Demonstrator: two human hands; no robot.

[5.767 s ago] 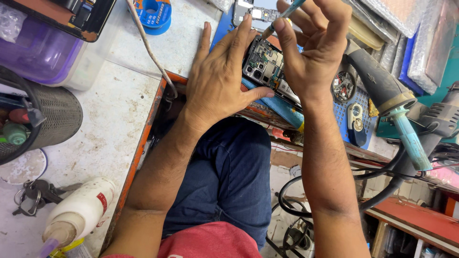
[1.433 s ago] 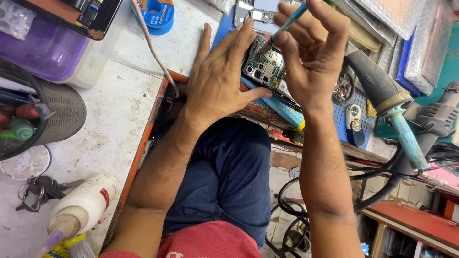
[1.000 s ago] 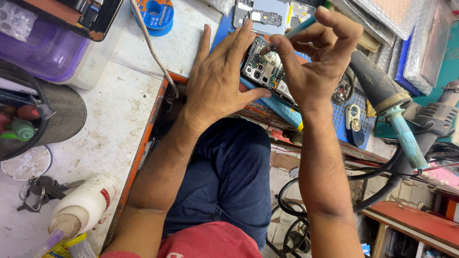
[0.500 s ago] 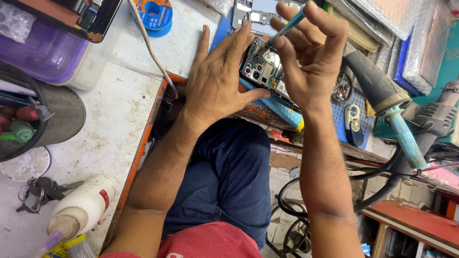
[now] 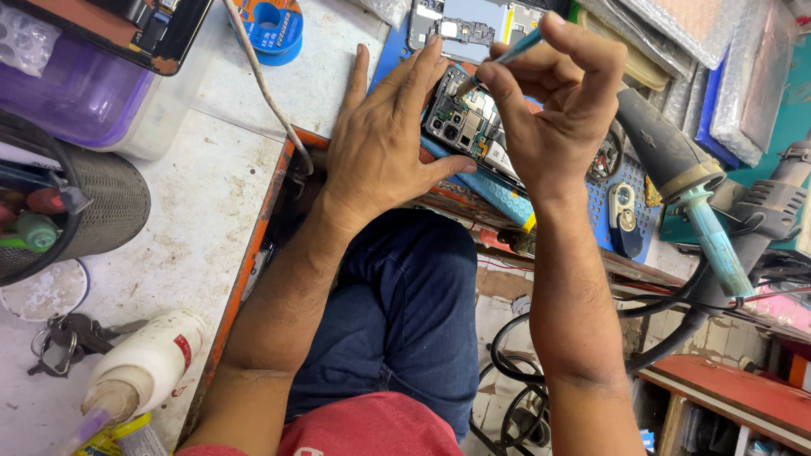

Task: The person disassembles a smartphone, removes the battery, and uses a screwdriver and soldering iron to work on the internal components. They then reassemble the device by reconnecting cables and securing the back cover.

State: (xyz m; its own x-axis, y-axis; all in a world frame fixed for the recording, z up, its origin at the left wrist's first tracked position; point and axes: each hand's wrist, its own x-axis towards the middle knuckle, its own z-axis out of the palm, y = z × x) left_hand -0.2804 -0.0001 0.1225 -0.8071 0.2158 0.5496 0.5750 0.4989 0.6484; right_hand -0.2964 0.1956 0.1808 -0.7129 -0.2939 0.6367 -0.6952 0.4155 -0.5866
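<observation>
An opened phone (image 5: 463, 127) with its back off lies on a blue mat (image 5: 507, 196), its camera modules and circuit board showing. My left hand (image 5: 387, 143) lies flat on the phone's left edge, fingers spread, and pins it down. My right hand (image 5: 557, 105) pinches a thin teal-handled tool (image 5: 517, 49), whose tip touches the top of the board. A second opened phone (image 5: 460, 24) lies just beyond my fingers.
A hot-air gun (image 5: 676, 173) with a black cable rests at the right. On the white bench at the left are a purple box (image 5: 80, 89), a mesh tool cup (image 5: 72, 203), keys (image 5: 63, 342), a white bottle (image 5: 144, 367) and a blue solder reel (image 5: 272, 24).
My right hand has shifted slightly over the phone, turning the tool while its tip stays on the board. My left hand has stayed pressed on the phone.
</observation>
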